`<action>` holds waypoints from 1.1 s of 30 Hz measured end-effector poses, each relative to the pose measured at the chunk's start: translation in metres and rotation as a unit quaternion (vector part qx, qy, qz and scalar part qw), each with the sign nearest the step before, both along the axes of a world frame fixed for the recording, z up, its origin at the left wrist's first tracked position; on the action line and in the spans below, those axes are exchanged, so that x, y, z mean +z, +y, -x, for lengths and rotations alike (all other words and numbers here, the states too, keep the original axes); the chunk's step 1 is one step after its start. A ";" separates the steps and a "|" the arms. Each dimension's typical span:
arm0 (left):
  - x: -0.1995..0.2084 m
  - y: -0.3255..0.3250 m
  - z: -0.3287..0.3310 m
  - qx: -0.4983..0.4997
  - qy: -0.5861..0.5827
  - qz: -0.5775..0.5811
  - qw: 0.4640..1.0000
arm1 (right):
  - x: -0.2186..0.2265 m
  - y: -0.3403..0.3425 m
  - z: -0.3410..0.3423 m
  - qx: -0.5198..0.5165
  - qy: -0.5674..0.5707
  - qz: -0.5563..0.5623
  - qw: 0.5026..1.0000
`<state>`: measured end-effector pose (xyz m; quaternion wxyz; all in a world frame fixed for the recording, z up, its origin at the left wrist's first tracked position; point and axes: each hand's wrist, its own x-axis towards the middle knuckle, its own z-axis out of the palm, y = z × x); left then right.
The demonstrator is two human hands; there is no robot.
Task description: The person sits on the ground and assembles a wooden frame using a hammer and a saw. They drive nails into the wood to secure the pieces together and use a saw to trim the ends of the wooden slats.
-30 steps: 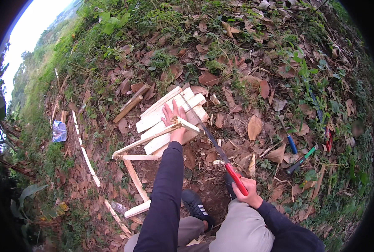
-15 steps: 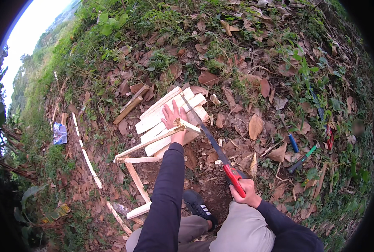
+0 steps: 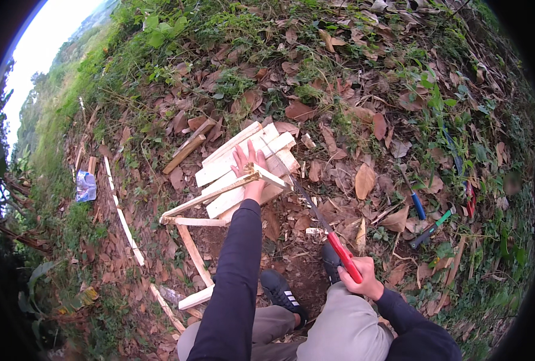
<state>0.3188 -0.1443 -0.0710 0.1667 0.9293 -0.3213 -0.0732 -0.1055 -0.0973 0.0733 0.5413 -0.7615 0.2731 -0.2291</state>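
My left hand [image 3: 249, 161] lies with its fingers spread on a small slatted stack of pale wooden boards [image 3: 218, 174], pressing from above. An open frame of thin wooden strips [image 3: 210, 196] crosses over my left wrist, one corner resting above the boards. In my closed right hand [image 3: 363, 279] is the red handle of a handsaw [image 3: 343, 255]. Its long thin blade slants up and to the left, reaching the right-hand ends of the boards. Exactly where the teeth touch the wood is hard to make out.
Two short wood pieces [image 3: 186, 150] lie beyond the boards, and a long pale strip [image 3: 123, 216] is on the left near a clear plastic bag [image 3: 86, 186]. On the right are a blue-handled tool [image 3: 419, 206] and a green-and-black-handled hammer [image 3: 433, 228]. Dry leaves cover the sloping ground.
My right hand has drawn the saw back toward me, down and slightly right, and its handle has turned a little. My left hand stays on the boards.
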 end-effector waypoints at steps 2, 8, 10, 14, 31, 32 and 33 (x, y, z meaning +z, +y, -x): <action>-0.001 0.002 0.002 0.006 0.007 0.002 1.000 | 0.010 0.011 0.025 0.001 0.014 0.008 1.000; 0.007 -0.009 0.018 0.005 -0.016 -0.011 1.000 | 0.023 0.009 0.039 -0.049 -0.009 0.007 0.999; -0.007 0.000 0.006 0.003 -0.028 0.013 1.000 | 0.023 0.002 0.014 -0.055 -0.031 0.011 0.998; -0.022 0.006 -0.009 0.003 -0.056 0.051 0.997 | -0.006 -0.013 -0.049 -0.042 -0.029 0.069 0.996; 0.002 -0.002 0.013 0.004 -0.086 -0.017 0.996 | -0.040 -0.044 -0.140 -0.038 -0.079 0.053 0.995; 0.003 -0.004 0.015 0.006 -0.083 -0.015 0.996 | -0.038 -0.049 -0.146 -0.039 -0.078 0.039 0.995; 0.004 -0.003 0.013 0.009 -0.082 -0.014 0.996 | -0.037 -0.052 -0.152 -0.039 -0.067 0.014 0.997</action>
